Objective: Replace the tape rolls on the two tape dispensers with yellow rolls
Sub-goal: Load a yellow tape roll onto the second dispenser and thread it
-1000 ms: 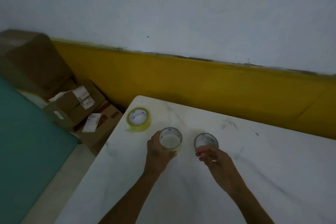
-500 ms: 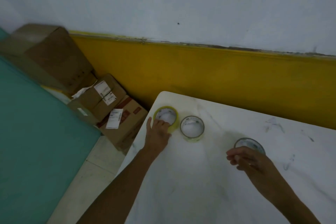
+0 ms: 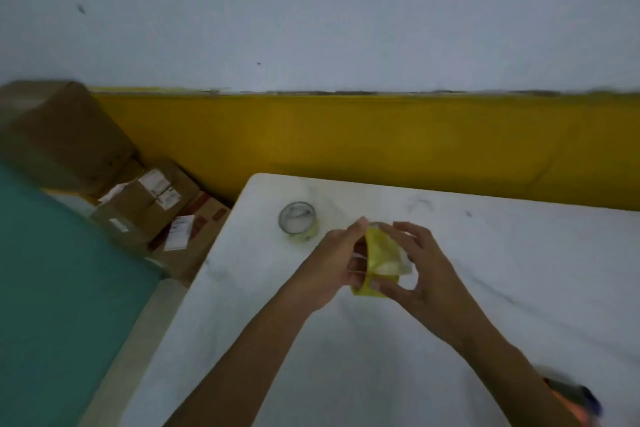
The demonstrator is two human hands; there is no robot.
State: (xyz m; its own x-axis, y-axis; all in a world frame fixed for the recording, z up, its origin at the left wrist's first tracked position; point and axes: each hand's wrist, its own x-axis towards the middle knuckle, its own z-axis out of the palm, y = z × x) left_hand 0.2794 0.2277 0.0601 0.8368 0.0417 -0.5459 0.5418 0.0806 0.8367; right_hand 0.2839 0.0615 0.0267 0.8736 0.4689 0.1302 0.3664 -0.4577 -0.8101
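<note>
Holding a yellow tape roll [image 3: 375,262] between them, both hands meet above the white table [image 3: 519,270], a little left of the middle of the scene. The left hand [image 3: 332,267] grips the left side of the roll, with its fingers curled around the edge and one fingertip pointing up toward the far side. The right hand [image 3: 420,270] closes on the right side, the thumb pressing the near edge and the other fingers spread over the top. The roll is tilted, so its yellow side faces the camera, and it is blurred; I cannot tell if it touches the table. A second tape roll [image 3: 298,222] lies flat on the table, to the far left of the hands and near the table's far-left corner, apart from them. On the floor at the left, cardboard boxes [image 3: 152,204] with white labels stand against the yellow wall band [image 3: 381,142]. At the near right corner, a dark and orange object [image 3: 575,402] is visible, but it is too blurred to identify.
</note>
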